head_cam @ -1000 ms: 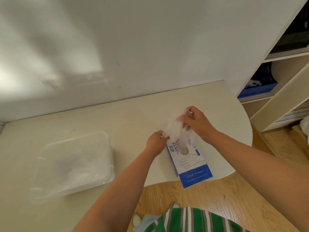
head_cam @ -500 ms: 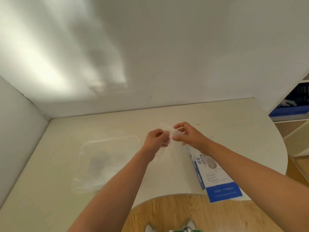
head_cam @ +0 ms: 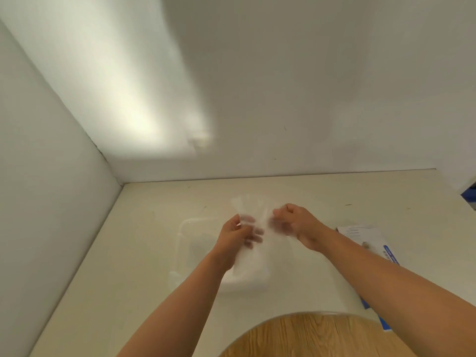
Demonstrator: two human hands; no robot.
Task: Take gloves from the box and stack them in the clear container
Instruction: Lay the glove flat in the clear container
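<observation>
A thin translucent plastic glove (head_cam: pixel 253 215) is stretched between my two hands above the clear container (head_cam: pixel 185 243). My left hand (head_cam: pixel 238 231) pinches its left side and my right hand (head_cam: pixel 293 221) pinches its right side; the glove's fingers point away from me. The clear container lies on the cream table directly under my hands, with a pale heap of gloves (head_cam: pixel 251 276) in it, partly hidden by my left forearm. The white and blue glove box (head_cam: pixel 371 240) lies flat on the table to the right, partly behind my right forearm.
White walls close the table (head_cam: pixel 128 253) at the back and on the left, meeting in a corner. The table's curved front edge gives way to wooden floor (head_cam: pixel 309 336). A bit of blue shelf (head_cam: pixel 470 194) shows at the far right.
Both hands carried the glove from over the box leftward to above the container and pulled it open wide. The view has turned left and up, so the box now sits at the right.
</observation>
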